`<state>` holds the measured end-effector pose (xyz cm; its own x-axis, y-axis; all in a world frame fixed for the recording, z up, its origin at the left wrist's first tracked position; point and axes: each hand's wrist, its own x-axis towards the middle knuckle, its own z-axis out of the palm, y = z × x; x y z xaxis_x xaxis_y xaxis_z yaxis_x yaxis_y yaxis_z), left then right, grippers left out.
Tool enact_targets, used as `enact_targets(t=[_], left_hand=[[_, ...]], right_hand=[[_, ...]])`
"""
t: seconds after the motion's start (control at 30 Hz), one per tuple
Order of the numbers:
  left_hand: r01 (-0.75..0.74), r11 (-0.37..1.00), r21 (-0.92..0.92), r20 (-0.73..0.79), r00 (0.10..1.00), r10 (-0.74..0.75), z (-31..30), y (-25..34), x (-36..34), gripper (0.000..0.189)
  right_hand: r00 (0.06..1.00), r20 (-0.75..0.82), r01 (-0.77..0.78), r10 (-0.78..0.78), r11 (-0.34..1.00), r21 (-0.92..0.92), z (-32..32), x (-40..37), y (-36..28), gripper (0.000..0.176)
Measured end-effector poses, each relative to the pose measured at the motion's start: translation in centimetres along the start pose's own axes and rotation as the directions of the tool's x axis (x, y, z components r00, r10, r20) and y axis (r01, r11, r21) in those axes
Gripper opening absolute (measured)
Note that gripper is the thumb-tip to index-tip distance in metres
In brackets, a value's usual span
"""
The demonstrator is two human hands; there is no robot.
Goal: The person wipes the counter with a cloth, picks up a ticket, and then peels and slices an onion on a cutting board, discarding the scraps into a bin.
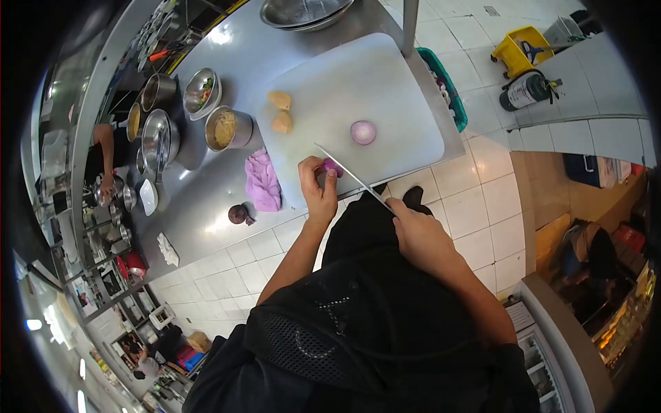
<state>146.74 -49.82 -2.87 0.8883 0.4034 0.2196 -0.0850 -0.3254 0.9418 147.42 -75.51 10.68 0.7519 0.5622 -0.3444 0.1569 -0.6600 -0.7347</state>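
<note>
Left hand (318, 189) sits at the near edge of the white cutting board (372, 76), fingers pinched around a small purple onion piece (332, 166). The right hand (418, 234), at four o'clock from the left, is clamped around the handle of the knife (351, 173). The blade runs up toward ten o'clock and crosses right by the onion piece. Whether the edge is touching it or just clear, I can't tell from here.

At one o'clock from the pinched piece, a half onion (363, 131) lies alone near the middle of the board, cut face up, well apart from both hands. Over at ten o'clock from that, two tan chunks (281, 111) sit close together near the board's left side.

Off the board, a pink cloth (263, 180) lies crumpled on the steel counter (227, 41), at nine o'clock from the left hand. A steel bowl (227, 129) of pale yellow stuff stands just beside the board's left edge, at twelve o'clock from the cloth. A teal basket (449, 86) hugs the board's right edge at three o'clock. Another person (105, 155) is at the far left.
</note>
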Motion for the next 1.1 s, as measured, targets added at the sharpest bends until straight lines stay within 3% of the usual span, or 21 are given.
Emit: enact_targets(t=[0.2,0.33,0.5,0.7,0.93,1.1], left_hand=[[-0.084,0.987,0.137,0.053,0.996,0.078,-0.2,-0.2,-0.2,0.023],[-0.078,0.989,0.123,0.068,0.995,0.070,-0.4,-0.2,-0.5,0.022],[-0.090,0.982,0.164,0.070,0.994,0.079,-0.8,-0.9,-0.6,0.023],[-0.075,0.980,0.187,0.115,0.992,0.054,-1.2,-0.8,-0.7,0.027],[-0.092,0.976,0.198,0.069,0.994,0.079,-1.0,-1.1,-0.6,0.025],[-0.150,0.940,0.306,0.100,0.987,0.125,-1.1,0.0,-0.3,0.024]], right_hand=[[0.997,0.079,-0.016,0.022,0.998,-0.067,-0.1,-0.8,-0.4,0.052],[0.993,0.112,-0.040,0.049,0.996,-0.078,-0.1,-0.5,-0.6,0.043],[0.990,0.132,-0.026,0.041,0.993,-0.112,0.0,-0.1,-0.8,0.056],[0.978,0.192,-0.068,0.087,0.992,-0.104,-0.7,0.7,-1.5,0.054],[0.977,0.203,-0.050,0.066,0.995,-0.081,-0.4,1.6,-1.4,0.049],[0.966,0.244,-0.079,0.090,0.995,-0.055,-0.2,3.5,-2.4,0.047]])
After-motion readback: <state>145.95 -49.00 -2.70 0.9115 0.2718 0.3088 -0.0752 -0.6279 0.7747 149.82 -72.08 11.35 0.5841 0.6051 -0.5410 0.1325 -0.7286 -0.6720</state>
